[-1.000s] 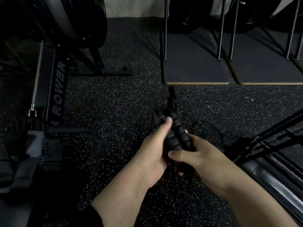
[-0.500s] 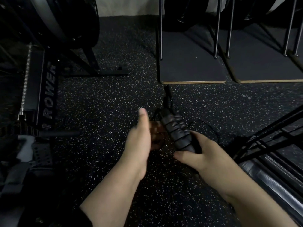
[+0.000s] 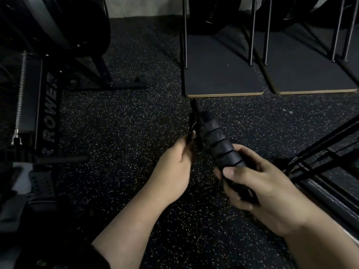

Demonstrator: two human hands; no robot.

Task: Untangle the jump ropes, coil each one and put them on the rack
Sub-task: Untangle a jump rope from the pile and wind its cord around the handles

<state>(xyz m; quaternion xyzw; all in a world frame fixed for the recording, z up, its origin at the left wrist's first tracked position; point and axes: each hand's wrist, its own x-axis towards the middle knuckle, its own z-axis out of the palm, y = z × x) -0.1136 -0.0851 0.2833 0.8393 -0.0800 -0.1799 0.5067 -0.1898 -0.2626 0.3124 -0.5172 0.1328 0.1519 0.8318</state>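
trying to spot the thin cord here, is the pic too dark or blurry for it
Head view: dim, heavy shadow at the left; black jump rope handles in the right hand stay readable, cord wraps visible; loose cord near the left hand nearly vanishes against the speckled floor; wide-angle bending at edges.

Right hand (image 3: 258,183) grips black handles (image 3: 219,144), thumb across their lower end; thin cord is wound round them in several turns. Left hand (image 3: 174,164) pinches loose cord (image 3: 191,131) just left of the handles, fingers curled. More cord (image 3: 209,185) lies tangled on the speckled floor (image 3: 126,123) under both hands. Rower (image 3: 48,113) at left, lettering "ROWER" visible. Two dark boards (image 3: 223,74) with upright metal rods at top. Black rack bars (image 3: 320,152) at right.
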